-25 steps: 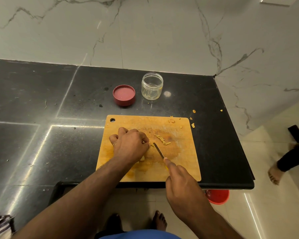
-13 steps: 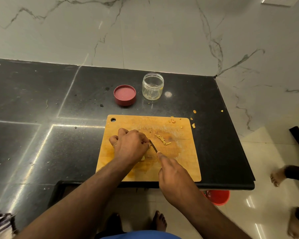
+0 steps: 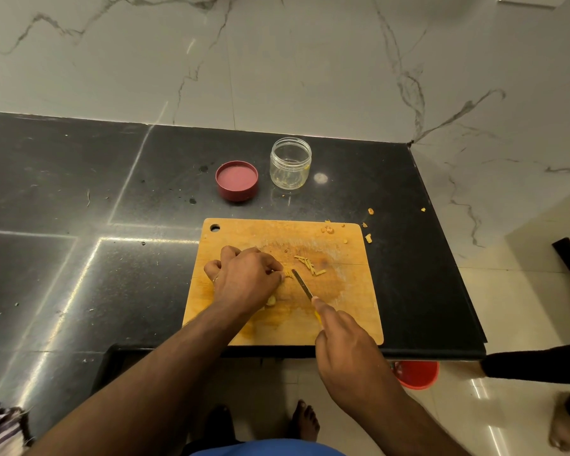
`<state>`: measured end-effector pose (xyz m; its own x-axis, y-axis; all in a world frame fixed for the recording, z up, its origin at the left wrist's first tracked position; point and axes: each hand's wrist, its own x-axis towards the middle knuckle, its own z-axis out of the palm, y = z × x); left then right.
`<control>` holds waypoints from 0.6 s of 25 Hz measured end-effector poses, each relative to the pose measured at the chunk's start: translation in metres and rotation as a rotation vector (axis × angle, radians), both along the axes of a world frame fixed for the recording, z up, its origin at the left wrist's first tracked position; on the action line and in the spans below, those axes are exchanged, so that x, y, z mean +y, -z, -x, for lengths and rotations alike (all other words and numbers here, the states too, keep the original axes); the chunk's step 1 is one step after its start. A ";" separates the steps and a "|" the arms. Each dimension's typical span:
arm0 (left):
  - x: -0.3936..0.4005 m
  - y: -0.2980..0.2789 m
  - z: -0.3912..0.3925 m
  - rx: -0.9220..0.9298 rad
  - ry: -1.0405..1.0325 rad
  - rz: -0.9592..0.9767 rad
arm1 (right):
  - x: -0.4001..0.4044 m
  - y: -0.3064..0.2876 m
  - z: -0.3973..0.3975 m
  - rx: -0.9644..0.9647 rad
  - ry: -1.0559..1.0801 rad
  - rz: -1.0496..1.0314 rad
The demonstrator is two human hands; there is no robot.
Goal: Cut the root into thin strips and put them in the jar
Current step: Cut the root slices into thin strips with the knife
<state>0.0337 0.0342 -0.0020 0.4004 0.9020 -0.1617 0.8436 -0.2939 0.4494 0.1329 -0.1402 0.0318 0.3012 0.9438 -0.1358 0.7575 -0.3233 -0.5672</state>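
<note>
A wooden cutting board point(image 3: 349, 311) lies near the counter's front edge. My left hand point(image 3: 244, 278) rests curled on the board, its fingertips pinching a small yellow root piece point(image 3: 287, 274) that is mostly hidden. My right hand point(image 3: 343, 337) grips a knife point(image 3: 302, 285) with a yellow handle, forefinger along the spine, blade tip just right of the left fingertips. Several thin yellow strips point(image 3: 310, 264) lie to the right of the blade. Another pale root chunk point(image 3: 270, 301) shows under my left wrist. The open clear jar point(image 3: 290, 162) stands behind the board.
A red lid point(image 3: 237, 180) lies upside down left of the jar. Small yellow scraps point(image 3: 368, 237) dot the board's far right corner and the black counter point(image 3: 79, 225). A red bucket point(image 3: 415, 373) sits on the floor below. Another person's foot point(image 3: 563, 422) is at the right.
The knife went forward against my left fingertips, then drew back toward me and to the right. My left hand stayed in place on the board.
</note>
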 end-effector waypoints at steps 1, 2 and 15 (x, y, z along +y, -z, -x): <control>0.000 0.000 0.000 -0.001 -0.010 -0.004 | 0.004 -0.001 0.001 -0.001 -0.003 -0.002; -0.001 0.000 0.000 0.002 -0.018 -0.015 | 0.007 -0.002 0.002 -0.009 -0.013 -0.006; -0.001 -0.002 -0.002 0.011 -0.023 -0.022 | 0.008 0.008 0.004 -0.016 -0.057 0.038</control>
